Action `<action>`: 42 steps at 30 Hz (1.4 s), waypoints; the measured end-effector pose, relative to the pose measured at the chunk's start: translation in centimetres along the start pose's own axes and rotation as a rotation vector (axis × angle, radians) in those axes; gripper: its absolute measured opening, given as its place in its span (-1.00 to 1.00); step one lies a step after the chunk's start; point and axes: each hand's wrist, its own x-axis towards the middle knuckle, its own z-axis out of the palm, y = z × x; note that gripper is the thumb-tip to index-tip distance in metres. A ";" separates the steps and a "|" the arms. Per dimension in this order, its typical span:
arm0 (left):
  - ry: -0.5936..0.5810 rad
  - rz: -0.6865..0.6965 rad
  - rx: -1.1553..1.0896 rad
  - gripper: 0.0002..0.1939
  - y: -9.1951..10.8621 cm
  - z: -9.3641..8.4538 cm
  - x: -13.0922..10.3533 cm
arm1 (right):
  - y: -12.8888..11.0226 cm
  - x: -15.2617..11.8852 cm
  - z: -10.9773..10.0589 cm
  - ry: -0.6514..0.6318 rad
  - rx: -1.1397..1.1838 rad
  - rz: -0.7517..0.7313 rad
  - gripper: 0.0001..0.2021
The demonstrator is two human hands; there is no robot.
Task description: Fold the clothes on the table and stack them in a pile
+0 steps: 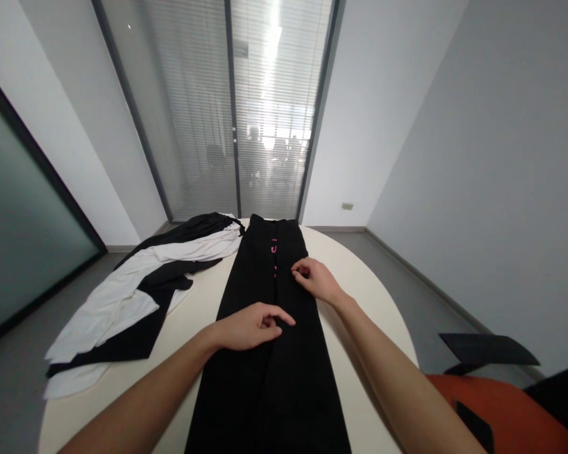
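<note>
A long black garment with small pink marks (288,366) lies stretched lengthwise down the middle of the table, its far end near the table's back edge. Over its middle is my left hand (255,325), fingers bent, thumb and index finger apart, with nothing seen between them. Farther up, at the garment's right side, my right hand (316,279) has its thumb and index finger curled toward each other near the cloth, a small gap showing between the tips. Neither hand visibly grips the fabric.
The round cream table (364,284) carries a loose heap of black and white clothes (118,306) at its left. An orange chair (506,413) with black armrests stands at the lower right. Behind the table are a glass partition with blinds (194,113) and pale walls.
</note>
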 end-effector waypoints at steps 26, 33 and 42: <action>-0.193 -0.034 -0.416 -0.04 3.1 5.3 -1.0 | 1.0 -1.9 -5.4 -0.447 0.675 -0.056 -0.84; -0.424 0.415 -0.146 -0.48 4.3 8.1 -1.5 | 2.5 -2.4 -6.8 -0.463 0.561 0.020 -0.72; -0.180 0.398 0.366 -0.38 3.8 9.0 -1.6 | 4.6 -3.2 -7.7 -0.544 0.656 0.088 -0.67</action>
